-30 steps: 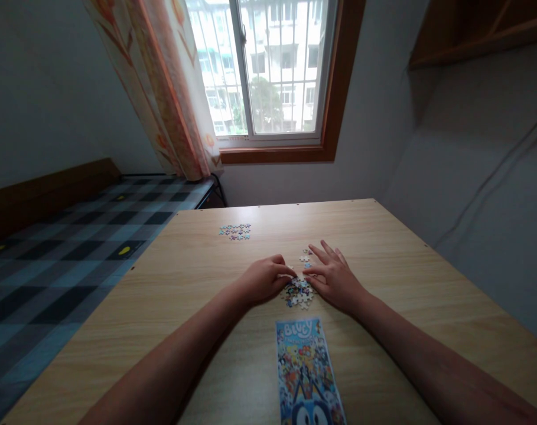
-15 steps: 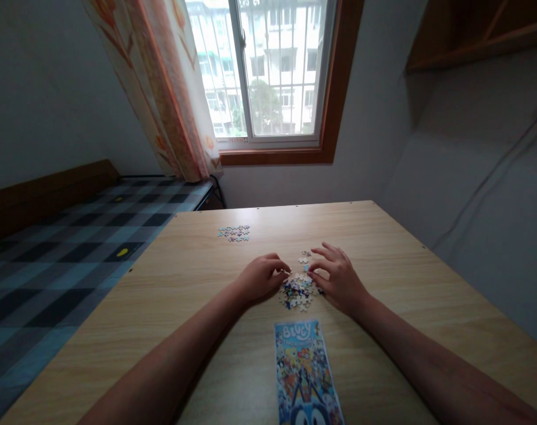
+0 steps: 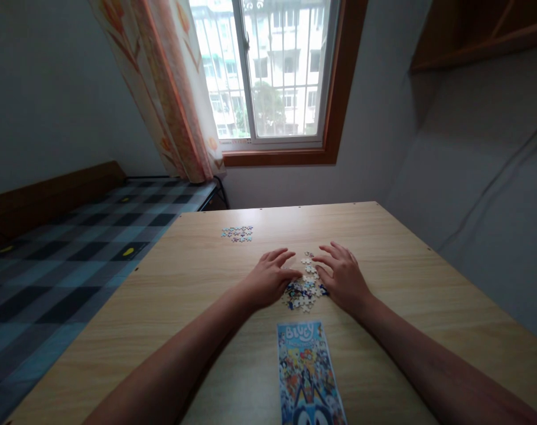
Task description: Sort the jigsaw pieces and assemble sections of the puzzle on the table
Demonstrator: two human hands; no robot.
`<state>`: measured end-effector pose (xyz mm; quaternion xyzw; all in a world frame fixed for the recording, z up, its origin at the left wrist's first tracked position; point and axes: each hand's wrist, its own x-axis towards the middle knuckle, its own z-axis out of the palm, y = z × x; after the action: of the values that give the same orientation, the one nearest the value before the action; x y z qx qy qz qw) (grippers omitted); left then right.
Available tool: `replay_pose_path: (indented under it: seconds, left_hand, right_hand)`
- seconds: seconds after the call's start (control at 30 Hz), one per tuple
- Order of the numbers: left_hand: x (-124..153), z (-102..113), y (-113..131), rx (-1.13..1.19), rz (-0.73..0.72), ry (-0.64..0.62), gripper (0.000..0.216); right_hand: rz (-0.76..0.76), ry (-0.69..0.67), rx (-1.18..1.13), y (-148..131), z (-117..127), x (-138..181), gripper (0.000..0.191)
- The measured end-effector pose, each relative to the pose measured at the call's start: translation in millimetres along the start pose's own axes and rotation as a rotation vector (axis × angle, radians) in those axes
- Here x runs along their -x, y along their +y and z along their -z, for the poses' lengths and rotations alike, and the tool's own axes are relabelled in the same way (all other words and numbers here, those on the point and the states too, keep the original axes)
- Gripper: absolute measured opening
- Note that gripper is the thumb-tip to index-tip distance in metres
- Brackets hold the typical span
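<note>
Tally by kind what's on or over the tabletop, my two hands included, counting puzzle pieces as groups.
Hands: 2 (left hand, right hand)
Puzzle-piece groups: 2 (near heap with its strays, far cluster)
Printed picture: 1
Total: 5
Single pieces overlap too much to count.

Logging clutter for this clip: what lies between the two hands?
Loose puzzle pieces lie between the left hand and right hand, in the head view.

A smooth wood-grain surface [image 3: 396, 265] with a soft sheen carries matt, card-like puzzle pieces [image 3: 304, 301] and a smooth printed paper sheet [image 3: 308, 369], near matt cloth bedding [image 3: 95, 254] and a fabric curtain [image 3: 157, 77].
</note>
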<state>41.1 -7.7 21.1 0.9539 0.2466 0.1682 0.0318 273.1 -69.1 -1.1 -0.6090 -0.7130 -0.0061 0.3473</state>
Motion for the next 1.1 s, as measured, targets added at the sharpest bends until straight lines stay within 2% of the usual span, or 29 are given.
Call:
replay_pose_path:
  seconds: [0.53, 0.97, 1.1]
  left_hand:
    - [-3.3, -4.5, -10.4, 0.112, 0.054, 0.068, 0.009]
    - [-5.7, -2.1, -7.8, 0.114, 0.034, 0.057, 0.013]
    - [-5.7, -0.8, -5.3, 0.073, -0.01, 0.026, 0.029]
  right_hand:
    - [0.048, 0.043, -0.054, 3.9, -4.0, 1.3, 0.02]
    - [0.042, 0.054, -0.064, -0.2, -3.2, -2.2, 0.021]
    - [0.053, 0.059, -0.074, -1.3, -3.8, -3.0, 0.021]
